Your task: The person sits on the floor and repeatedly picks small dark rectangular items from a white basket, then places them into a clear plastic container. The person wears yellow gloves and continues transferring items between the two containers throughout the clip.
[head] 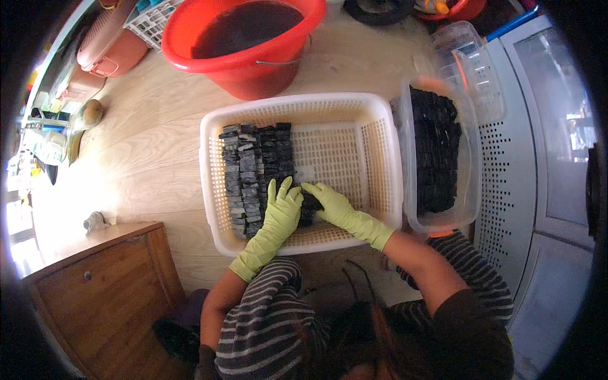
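A cream perforated plastic basket [304, 102] lies before me, with rows of dark block-like pieces [248, 164] packed along its left side. Both my hands wear pale yellow-green gloves. My left hand [281, 209] rests over the rightmost rows, its fingers bent and pointing away from me. My right hand [332, 202] touches dark pieces [309, 202] at the right edge of the rows, its fingertips close to those of the left hand. Whether either hand grips a piece is hard to see. To the right, a clear plastic tub [468, 190] holds more dark blocks [434, 152].
A red bucket [256, 78] with dark liquid stands beyond the basket. A wooden cabinet [109, 285] is at lower left, a grey perforated metal cabinet [503, 142] at right. Farther back are a white crate [152, 28] and a pink lidded container [111, 47].
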{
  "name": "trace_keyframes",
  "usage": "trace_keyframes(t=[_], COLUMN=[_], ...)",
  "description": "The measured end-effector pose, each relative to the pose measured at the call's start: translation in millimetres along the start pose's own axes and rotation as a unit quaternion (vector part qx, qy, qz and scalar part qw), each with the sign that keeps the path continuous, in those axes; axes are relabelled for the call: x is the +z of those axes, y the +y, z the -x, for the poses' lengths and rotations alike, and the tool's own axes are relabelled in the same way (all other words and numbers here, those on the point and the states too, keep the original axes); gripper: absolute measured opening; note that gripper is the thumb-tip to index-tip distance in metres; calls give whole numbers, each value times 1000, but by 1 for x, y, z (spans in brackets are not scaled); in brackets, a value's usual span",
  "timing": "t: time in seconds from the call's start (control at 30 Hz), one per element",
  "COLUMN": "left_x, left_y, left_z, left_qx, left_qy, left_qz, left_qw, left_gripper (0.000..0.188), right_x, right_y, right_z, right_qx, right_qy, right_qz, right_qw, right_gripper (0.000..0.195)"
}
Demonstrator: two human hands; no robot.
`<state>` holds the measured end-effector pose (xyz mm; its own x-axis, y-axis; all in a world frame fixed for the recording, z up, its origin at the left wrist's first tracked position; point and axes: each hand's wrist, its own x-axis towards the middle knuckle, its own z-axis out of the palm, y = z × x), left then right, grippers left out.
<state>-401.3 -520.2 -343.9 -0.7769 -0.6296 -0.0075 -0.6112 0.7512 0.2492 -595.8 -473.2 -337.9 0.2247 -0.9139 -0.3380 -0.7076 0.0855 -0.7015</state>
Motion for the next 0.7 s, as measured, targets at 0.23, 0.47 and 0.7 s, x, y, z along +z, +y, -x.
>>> trace_keyframes(t=[0.23, 0.47, 0.7], left_x=[1, 5, 8], left_y=[0, 1, -8], left_z=[-11, -21, -29], left_qx=[41, 45, 53], left_qy=[-29, -50, -24], left_qz=[-75, -94, -81], left_qw=[996, 993, 995], left_gripper=[30, 22, 21], right_x=[6, 4, 24], right_y=[42, 25, 27], right_z=[6, 7, -4], right_qx=[9, 96, 151], right_qy=[12, 40, 47], right_qz=[-182, -62, -138], right_qw=[983, 993, 978], right_gripper=[93, 63, 52])
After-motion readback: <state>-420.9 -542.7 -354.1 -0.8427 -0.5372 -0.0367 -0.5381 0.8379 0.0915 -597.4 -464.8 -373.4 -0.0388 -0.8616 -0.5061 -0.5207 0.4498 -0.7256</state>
